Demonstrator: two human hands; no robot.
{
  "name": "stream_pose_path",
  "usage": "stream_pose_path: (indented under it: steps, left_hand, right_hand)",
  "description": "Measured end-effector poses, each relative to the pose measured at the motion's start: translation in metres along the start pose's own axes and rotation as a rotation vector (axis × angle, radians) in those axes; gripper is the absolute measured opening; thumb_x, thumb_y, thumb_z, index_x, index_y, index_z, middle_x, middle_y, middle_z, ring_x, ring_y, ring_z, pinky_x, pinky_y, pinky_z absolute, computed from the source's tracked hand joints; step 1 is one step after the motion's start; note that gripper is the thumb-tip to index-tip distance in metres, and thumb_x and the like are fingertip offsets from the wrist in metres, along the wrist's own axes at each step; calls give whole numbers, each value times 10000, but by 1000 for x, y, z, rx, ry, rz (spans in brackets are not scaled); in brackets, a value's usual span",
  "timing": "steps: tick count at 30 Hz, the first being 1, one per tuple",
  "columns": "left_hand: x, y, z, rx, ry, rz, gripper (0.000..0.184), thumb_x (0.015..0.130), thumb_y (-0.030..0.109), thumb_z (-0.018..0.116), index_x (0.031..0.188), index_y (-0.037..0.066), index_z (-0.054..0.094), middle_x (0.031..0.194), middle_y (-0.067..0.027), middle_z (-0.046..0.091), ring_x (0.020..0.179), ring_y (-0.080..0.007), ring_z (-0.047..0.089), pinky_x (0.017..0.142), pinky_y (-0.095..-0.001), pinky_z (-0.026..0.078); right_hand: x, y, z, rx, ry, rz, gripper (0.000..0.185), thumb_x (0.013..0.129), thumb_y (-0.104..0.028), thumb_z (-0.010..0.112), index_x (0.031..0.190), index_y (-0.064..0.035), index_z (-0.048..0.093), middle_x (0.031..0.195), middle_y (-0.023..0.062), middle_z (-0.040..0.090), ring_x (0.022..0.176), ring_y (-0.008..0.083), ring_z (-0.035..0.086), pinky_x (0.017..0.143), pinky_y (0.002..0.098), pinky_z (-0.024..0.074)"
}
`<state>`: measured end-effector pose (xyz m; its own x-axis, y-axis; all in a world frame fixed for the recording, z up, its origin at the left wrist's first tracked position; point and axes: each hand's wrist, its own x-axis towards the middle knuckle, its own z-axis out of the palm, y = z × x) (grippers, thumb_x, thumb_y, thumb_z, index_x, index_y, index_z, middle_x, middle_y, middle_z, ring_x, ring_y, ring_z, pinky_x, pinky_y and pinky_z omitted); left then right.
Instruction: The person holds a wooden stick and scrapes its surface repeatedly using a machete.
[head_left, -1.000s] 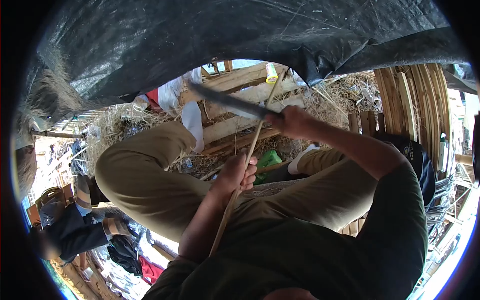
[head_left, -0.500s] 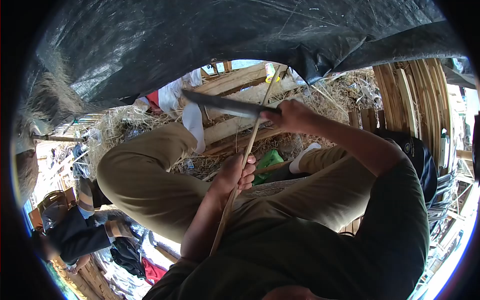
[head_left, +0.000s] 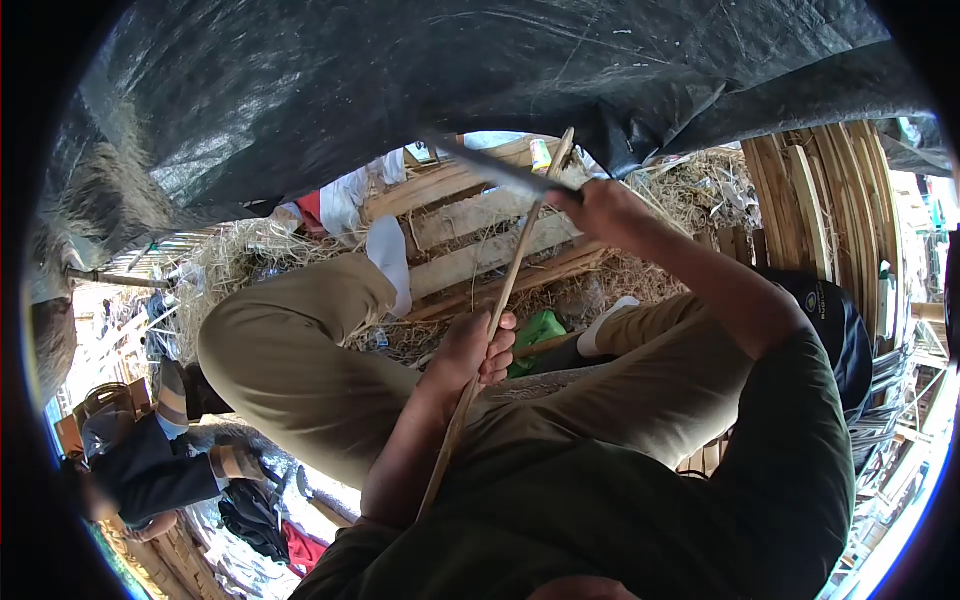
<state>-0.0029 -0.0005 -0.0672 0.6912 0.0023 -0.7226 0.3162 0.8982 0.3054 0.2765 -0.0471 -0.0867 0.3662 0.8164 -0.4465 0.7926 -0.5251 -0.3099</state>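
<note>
My left hand [head_left: 474, 350] is wrapped round a long, thin strip of bamboo or wood [head_left: 522, 250]. The strip slants from my left forearm up and away, past my knees. In my right hand [head_left: 612, 212] is the handle of a long-bladed machete [head_left: 500, 172], whose dark blade points to the left and is blurred by motion. The blade crosses the upper part of the strip; whether it touches cannot be told. Both hands are above my lap, between my bent legs.
A dark tarp [head_left: 400, 70] hangs low overhead. Wooden planks [head_left: 480, 215] and straw lie beyond my feet, with a green plastic bag [head_left: 540, 328] nearby. Split slats [head_left: 810, 195] stand at right beside a black cap [head_left: 835, 320]. Another person [head_left: 150, 460] sits at lower left.
My right hand has moved the machete up and outward along the strip, and slightly right. My left hand keeps its hold on the strip, almost unmoved.
</note>
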Motion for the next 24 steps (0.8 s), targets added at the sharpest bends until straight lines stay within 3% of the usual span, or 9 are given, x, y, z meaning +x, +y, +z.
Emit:
stream_pose_path:
  steps: [3, 6, 7, 10, 12, 14, 17, 20, 24]
  left_hand:
    - [-4, 5, 6, -49, -27, -38, 301, 1064, 390, 347, 863, 191, 449, 547, 85, 328, 380, -33, 289, 343, -205, 253]
    - [1, 1, -4, -117, -64, -69, 280, 1057, 363, 347, 868, 187, 454, 546, 84, 328, 377, -35, 299, 340, -205, 258]
    - [-1, 0, -4, -117, -47, -61, 279, 1056, 361, 347, 869, 185, 456, 544, 83, 328, 376, -37, 297, 339, -206, 256]
    - [-4, 4, -3, -104, -27, -26, 278, 1055, 357, 345, 875, 180, 461, 541, 82, 331, 375, -40, 295, 339, -208, 253]
    - [-6, 3, -8, -94, -37, -18, 277, 1054, 357, 342, 883, 176, 463, 543, 82, 337, 377, -39, 295, 342, -207, 251]
    - [-8, 4, -5, -39, -8, -5, 287, 1056, 361, 330, 895, 165, 464, 549, 79, 344, 378, -38, 298, 348, -211, 259]
    - [-4, 2, 0, 18, 48, -13, 307, 1060, 372, 316, 911, 149, 466, 552, 74, 347, 378, -40, 295, 356, -216, 267]
    - [-2, -1, -3, 60, 62, -2, 316, 1062, 371, 312, 919, 137, 469, 552, 67, 347, 383, -44, 294, 367, -217, 275]
    - [-10, -1, -1, 124, 60, 79, 311, 1065, 359, 321, 918, 132, 474, 556, 63, 351, 399, -45, 299, 384, -211, 273]
  right_hand:
    - [-7, 4, 8, -70, 129, 76, 715, 970, -647, 464, 920, 39, 656, 785, 201, 689, 755, 376, 725, 663, 478, 586]
    - [-38, -24, 29, -88, 175, -243, 624, 1018, -550, 471, 788, 8, 635, 665, 144, 622, 483, 198, 602, 357, 361, 454]
    - [-35, -27, 27, -108, 175, -241, 618, 1003, -564, 494, 781, -5, 636, 629, 143, 606, 465, 240, 600, 392, 390, 486]
    - [-8, -8, 3, -197, 112, -165, 800, 975, -701, 368, 947, 46, 651, 829, 225, 687, 794, 360, 727, 677, 456, 598]
    - [23, 5, -12, 32, 5, 106, 811, 971, -705, 378, 941, 54, 660, 859, 239, 692, 790, 332, 732, 626, 409, 599]
    - [18, 9, -9, -15, -14, 147, 798, 969, -708, 381, 946, 38, 666, 895, 238, 696, 832, 322, 732, 670, 436, 599]
    - [-24, -37, 12, -21, -127, -79, 738, 974, -671, 444, 863, 29, 652, 671, 154, 653, 576, 220, 672, 502, 398, 534]
    - [-17, -42, 4, -97, -269, -152, 773, 968, -704, 405, 862, 21, 649, 733, 152, 674, 622, 212, 683, 520, 397, 536]
    - [38, 31, -2, -115, 151, 23, 761, 972, -675, 441, 726, 15, 649, 565, 131, 614, 522, 258, 650, 462, 419, 510]
